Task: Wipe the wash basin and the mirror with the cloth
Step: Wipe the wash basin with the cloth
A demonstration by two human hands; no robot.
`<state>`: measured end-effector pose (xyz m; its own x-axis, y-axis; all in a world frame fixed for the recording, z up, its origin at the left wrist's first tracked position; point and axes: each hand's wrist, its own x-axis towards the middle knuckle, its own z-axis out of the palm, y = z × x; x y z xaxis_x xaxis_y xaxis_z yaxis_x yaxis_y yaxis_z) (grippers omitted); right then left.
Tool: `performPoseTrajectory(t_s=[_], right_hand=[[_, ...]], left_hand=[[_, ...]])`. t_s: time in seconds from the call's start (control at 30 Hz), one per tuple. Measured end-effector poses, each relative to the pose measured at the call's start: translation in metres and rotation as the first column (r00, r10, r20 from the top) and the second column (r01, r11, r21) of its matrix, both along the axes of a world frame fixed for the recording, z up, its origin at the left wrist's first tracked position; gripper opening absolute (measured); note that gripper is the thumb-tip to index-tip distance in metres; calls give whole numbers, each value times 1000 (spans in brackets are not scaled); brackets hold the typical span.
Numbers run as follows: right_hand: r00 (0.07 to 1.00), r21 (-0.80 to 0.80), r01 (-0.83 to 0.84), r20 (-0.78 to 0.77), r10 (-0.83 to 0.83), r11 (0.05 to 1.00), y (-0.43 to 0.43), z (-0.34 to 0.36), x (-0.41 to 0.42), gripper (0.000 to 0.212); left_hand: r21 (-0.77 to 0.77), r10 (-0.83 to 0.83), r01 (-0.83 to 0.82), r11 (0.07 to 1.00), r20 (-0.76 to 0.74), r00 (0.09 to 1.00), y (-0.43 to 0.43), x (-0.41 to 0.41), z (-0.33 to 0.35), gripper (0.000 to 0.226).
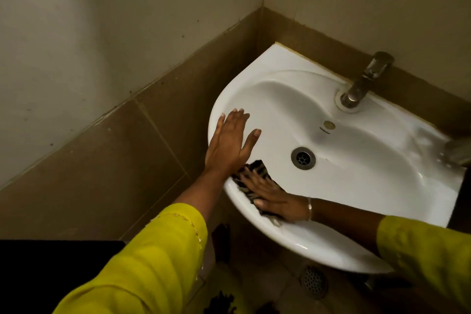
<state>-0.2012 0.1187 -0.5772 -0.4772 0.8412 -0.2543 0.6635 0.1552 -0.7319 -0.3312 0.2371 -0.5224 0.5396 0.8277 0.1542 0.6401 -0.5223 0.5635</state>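
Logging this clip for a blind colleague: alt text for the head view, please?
The right hand presses a dark cloth flat on the near rim of a white basin, while the left hand rests open on the left rim. A metal tap stands at the back, and the drain lies mid-bowl.

place: bathroom | evidence: white wash basin [356, 178], tap [365, 80], tiled wall [114, 173], floor drain [313, 282]

light: dim, warm yellow-brown cast | source: out of view; wet glare on the wash basin [356, 168], strongest at its right edge | shadows: soft; floor [280, 288] under the front edge very dark | blur: right hand [277, 202] and tap [367, 79] slightly soft | distortion: wall [102, 160] tile lines bow near frame edges
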Motion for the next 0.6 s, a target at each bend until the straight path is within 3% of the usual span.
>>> performPoseTrajectory(t_s=[0.07,0.13,0.23,0.33,0.43,0.5,0.6], right_hand=[[997,175,43,-63,-32,984,28,15,-18,72],[984,251,157,-127,-128,955,54,15,-23,54],[957,153,251,110,-269,956,89,12,-24,51],[938,324,167,239,-251,931,126,10,-19,68],[788,381,80,542,-292,921,153,10,-2,73],[724,457,89,581,-373,885,160,12,12,82],[597,511,40,677,-430,859,165,15,46,69]], left_hand=[[-17,5,-5,1000,14,1000,0,0,0,84],[-26,9,-9,1000,16,1000,0,1,1,85],[-23,13,-13,1000,8,1000,1,1,2,86],[6,17,-17,1000,-6,1000,1,1,-1,91],[1,19,-19,1000,-39,999,1,1,-1,88],[9,20,-19,1000,-42,999,0,2,0,91],[42,24,-22,999,-46,999,0,1,-2,107]])
